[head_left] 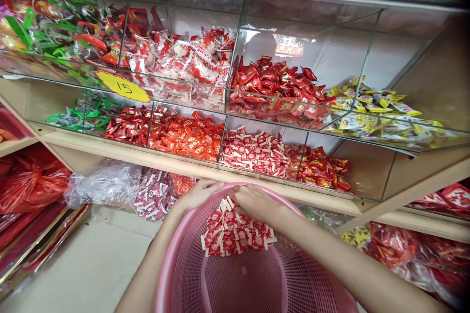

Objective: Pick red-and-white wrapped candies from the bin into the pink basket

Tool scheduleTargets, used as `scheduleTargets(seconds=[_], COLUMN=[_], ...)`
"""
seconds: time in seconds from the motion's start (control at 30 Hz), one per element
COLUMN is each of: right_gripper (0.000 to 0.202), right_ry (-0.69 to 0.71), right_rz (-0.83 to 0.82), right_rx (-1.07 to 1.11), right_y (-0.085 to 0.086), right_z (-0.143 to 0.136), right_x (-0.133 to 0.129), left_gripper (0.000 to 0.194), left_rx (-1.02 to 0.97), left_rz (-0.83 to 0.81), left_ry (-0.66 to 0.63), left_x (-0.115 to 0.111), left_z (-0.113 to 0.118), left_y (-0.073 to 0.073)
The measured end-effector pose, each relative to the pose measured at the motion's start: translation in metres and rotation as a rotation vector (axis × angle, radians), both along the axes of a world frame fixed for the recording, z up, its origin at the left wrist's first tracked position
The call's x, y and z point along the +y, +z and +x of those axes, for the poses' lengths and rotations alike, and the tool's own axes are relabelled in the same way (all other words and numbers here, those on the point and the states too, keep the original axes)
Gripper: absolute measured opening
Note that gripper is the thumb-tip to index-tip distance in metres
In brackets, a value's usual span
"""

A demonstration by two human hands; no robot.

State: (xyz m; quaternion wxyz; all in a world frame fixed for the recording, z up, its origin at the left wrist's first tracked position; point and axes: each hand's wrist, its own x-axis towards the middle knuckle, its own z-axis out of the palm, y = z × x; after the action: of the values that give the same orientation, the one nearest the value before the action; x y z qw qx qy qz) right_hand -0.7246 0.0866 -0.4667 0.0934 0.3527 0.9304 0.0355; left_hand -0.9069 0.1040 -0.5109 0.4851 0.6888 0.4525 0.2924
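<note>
A pink plastic basket (172,259) with perforated walls is tilted in front of me, its far rim against the lower shelf's edge. My left hand (200,194) is closed on the rim at the far left side. Inside the basket, a heap of small red-and-white wrapped candies (238,232) rests against the far wall. My right hand (253,201) reaches in over the right side, its fingers curled at the top of this heap and closed on some of the candies. Its fingertips are partly hidden. Matching candies (253,151) fill a shelf compartment just beyond the rim.
Clear dividers split the shelves (198,159) into compartments of wrapped sweets. A yellow price tag (123,86) reads 15. Below are a clear plastic bag (106,183), red bags (33,181) at left and bagged sweets (396,244) at right. Pale floor tiles (106,259) show at lower left.
</note>
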Motion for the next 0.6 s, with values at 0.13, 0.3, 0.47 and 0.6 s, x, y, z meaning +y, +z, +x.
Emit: scheduleTargets(seconds=[0.13, 0.3, 0.47, 0.6], right_gripper=[0.019, 0.023, 0.024, 0.025], right_ry=[-0.049, -0.087, 0.000, 0.011], right_rz=[0.012, -0.017, -0.083, -0.135], right_rx=[-0.008, 0.072, 0.134, 0.101], right_y=[0.000, 0.009, 0.011, 0.008], right_z=[0.001, 0.002, -0.018, -0.038], right_x=[0.001, 0.000, -0.010, -0.018], left_gripper=[0.045, 0.043, 0.044, 0.043], left_rx=[0.007, -0.026, 0.019, 0.028], left_rz=[0.014, 0.028, 0.064, 0.055], left_ry=[-0.006, -0.013, 0.012, 0.028], left_x=[0.001, 0.002, 0.002, 0.002], left_z=[-0.001, -0.001, 0.000, 0.000], left_y=[-0.002, -0.003, -0.003, -0.003])
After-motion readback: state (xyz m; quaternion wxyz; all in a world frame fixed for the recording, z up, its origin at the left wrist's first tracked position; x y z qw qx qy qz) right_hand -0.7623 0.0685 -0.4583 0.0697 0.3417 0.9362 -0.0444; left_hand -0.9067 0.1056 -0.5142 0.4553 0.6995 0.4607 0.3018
